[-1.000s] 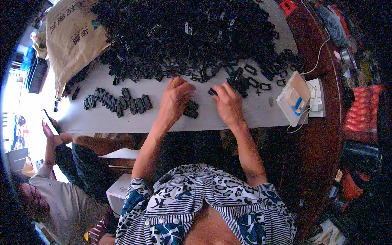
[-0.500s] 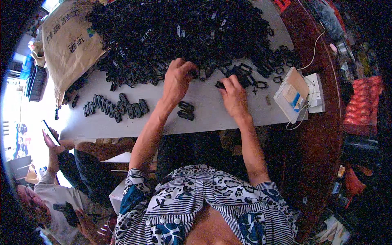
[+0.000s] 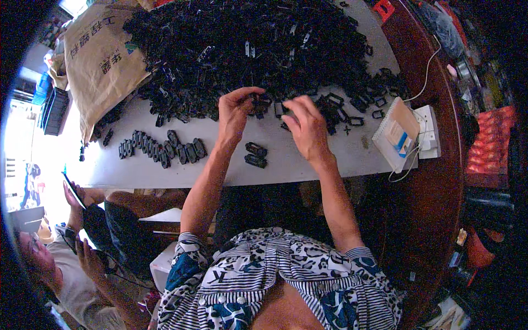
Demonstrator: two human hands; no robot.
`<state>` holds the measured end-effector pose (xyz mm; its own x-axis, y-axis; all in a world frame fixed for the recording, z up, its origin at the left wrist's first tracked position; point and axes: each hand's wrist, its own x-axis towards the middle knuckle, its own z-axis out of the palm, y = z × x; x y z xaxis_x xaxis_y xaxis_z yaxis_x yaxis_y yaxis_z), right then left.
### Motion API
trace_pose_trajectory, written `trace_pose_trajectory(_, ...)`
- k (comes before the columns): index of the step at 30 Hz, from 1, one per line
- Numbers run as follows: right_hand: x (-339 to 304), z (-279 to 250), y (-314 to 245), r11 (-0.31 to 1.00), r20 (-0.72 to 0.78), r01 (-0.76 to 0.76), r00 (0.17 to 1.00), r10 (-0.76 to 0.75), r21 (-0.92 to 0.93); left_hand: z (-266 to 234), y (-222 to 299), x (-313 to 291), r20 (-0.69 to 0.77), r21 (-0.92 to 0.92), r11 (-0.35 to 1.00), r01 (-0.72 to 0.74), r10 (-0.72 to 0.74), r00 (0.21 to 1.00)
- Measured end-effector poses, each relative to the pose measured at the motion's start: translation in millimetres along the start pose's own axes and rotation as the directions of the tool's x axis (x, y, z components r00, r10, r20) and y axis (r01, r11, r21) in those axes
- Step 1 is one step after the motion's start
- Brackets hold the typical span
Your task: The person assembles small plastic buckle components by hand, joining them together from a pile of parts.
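L hand (image 3: pixel 235 113) up at pile edge, thumb + fingers pinched on small black plastic part (image 3: pixel 258 100), part held just off white table (image 3: pixel 308 159). R hand (image 3: pixel 307 127) at 3 o'clock of L, close beside it, palm down, fingers curled loosely over loose black parts; can't tell if gripping anything. Big heap of black parts (image 3: pixel 247 49) at 12 o'clock of both hands, covers most of table top. Two finished black pieces (image 3: pixel 256 155) side by side at 6 o'clock of L hand, near table front edge. Row of same pieces (image 3: pixel 162 148) lined up at 9 o'clock, well apart from hands. Brown paper sack (image 3: pixel 99 60) at 10 o'clock, touching heap. Notepad (image 3: pixel 396 135) + white power strip (image 3: pixel 429 129) at 3 o'clock of R hand, near table end. Other person (image 3: pixel 66 258) seated at 8 o'clock, below table.
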<state>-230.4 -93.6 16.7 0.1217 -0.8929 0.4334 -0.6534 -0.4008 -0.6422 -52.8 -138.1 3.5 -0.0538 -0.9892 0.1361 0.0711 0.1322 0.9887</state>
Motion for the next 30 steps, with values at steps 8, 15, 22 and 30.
trace_pose_trajectory(8, 27.5, 14.6, 6.9, 0.993, 0.046, -0.033, 0.999, 0.027, 0.116, 14.0, -3.9, 1.8, 0.113, -0.204, 0.975, 0.091, -0.068, 0.991)
trace_pose_trajectory(15, 4.6, -4.4, 24.7, 0.965, -0.108, -0.207, 0.968, 0.226, 0.162, 19.8, -17.3, 4.7, 0.209, -0.159, 0.978, 0.138, -0.103, 0.972)
trace_pose_trajectory(22, -59.0, -31.2, 34.5, 0.948, -0.032, -0.219, 0.975, 0.218, -0.231, 23.5, 0.1, 3.7, 0.1, 0.846, 0.388, -0.365, 0.557, 0.825)
trace_pose_trajectory(30, -62.1, -24.5, 27.6, 0.941, 0.014, -0.177, 0.982, 0.19, -0.289, 13.0, -12.3, -2.6, 0.182, 0.81, 0.439, -0.389, 0.442, 0.878)
